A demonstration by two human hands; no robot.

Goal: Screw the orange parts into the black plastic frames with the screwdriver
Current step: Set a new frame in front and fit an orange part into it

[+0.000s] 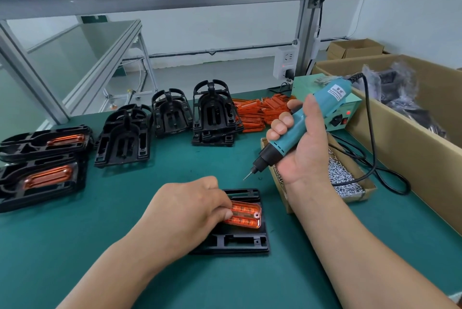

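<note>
Right now the left hand (pixel 192 206) is pressing curled fingertips onto an orange part (pixel 246 213) that is sitting in a black frame (pixel 237 241) lying flat on the green table (pixel 100 246). The right hand (pixel 300 148) is gripping a teal electric screwdriver (pixel 297 126), fingers wrapped around its body, holding it tilted above the frame with its bit (pixel 247 176) pointing down-left, apart from the part.

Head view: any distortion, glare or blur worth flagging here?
Head view: wide-angle stretch pulls the forearms toward the bottom corners; lighting is even and soft, with only a faint shadow by the left hand on the green mat; small glints on the orange part; the screwdriver in the right hand is sharp, label legible; the bagged items in the cardboard box look smeared.
</note>
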